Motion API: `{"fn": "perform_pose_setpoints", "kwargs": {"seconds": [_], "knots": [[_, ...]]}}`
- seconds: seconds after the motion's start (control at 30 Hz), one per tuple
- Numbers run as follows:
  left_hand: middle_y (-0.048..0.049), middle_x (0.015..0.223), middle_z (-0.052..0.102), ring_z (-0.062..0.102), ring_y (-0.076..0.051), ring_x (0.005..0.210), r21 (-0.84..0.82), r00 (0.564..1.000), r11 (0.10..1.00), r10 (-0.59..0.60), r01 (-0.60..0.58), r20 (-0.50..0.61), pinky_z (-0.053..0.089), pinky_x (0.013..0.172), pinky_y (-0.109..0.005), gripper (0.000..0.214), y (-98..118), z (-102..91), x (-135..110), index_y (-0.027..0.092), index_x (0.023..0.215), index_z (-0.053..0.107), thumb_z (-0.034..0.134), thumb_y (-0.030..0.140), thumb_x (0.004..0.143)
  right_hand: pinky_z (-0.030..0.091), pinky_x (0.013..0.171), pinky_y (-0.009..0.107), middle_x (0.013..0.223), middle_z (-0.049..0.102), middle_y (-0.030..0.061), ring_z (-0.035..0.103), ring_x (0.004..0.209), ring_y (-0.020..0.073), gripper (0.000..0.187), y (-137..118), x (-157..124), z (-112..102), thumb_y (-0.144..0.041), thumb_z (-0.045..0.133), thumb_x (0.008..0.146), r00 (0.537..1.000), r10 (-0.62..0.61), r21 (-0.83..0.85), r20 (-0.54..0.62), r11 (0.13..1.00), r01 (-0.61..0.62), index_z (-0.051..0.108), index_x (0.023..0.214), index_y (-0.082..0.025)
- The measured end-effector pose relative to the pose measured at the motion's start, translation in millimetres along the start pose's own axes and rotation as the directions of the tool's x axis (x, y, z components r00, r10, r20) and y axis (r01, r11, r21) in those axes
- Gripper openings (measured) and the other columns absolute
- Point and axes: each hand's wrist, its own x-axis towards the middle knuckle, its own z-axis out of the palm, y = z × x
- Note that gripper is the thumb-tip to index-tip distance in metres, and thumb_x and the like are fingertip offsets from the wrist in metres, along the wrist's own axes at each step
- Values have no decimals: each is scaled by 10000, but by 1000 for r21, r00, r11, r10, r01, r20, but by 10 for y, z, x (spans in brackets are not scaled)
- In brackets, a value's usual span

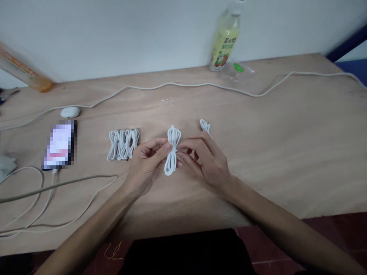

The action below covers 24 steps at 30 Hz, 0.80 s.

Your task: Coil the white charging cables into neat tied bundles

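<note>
A white cable (171,160), coiled into a narrow bundle, is held upright above the table between the thumb and fingers of my left hand (146,162). The bundle is drawn in at its middle, where a thin white tie (176,150) seems to go around it. My right hand (208,162) is at that waist from the right, thumb and forefinger pinched together on the tie; their tips partly hide it. Left of my left hand lies a row of several bundled white cables (123,144). Beyond my right hand is another white cable (204,125), partly covered by the hand.
A long white cord (189,84) runs across the back of the wooden table (275,152). Small white tie pieces (168,100) lie before it. A phone (59,145), a white case (70,112) and loose cords are at left. A drink bottle (225,44) and clear plastic (236,72) stand behind.
</note>
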Motion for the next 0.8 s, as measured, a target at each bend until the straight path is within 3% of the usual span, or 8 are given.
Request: {"fn": "perform_pose_setpoints", "kwargs": {"seconds": [0.3,0.43,0.57,0.67,0.8], "knots": [[-36,724,814,740,-146,516,-45,997,996,-73,74,27,633,522,-221,419,47,46,-7,186,742,798,1030,534,719,574,726,323,1011,746,51,676,849,187,157,93,3,-18,-210,611,1117,995,-102,-22,25,995,102,756,1098,-267],[-33,725,811,757,-167,551,-47,995,994,-94,95,29,643,525,-241,426,30,49,-4,196,733,803,1037,550,695,571,701,311,962,745,38,670,816,178,154,111,-4,19,-230,580,1135,998,-33,-21,60,999,34,720,1077,-256],[-55,826,841,810,-216,732,-21,999,999,-44,44,8,696,620,-308,384,-27,24,0,208,796,828,1013,540,741,585,747,337,991,732,50,682,875,192,201,111,-12,59,-207,527,1148,993,-107,-65,48,992,110,701,1062,-255],[-44,833,848,801,-211,727,7,999,1000,10,-9,-37,723,734,-372,346,-84,0,10,218,861,854,1023,494,739,598,780,373,993,709,58,681,900,213,206,88,-14,77,-197,505,1147,993,-112,-77,29,991,114,690,1080,-256],[-16,776,840,786,-176,667,71,990,992,107,-100,-89,685,707,-307,273,-127,-17,26,235,876,870,1032,409,740,605,834,389,1020,701,59,691,939,216,199,20,1,66,-177,490,1146,999,-36,-29,36,999,37,664,1086,-252]]}}
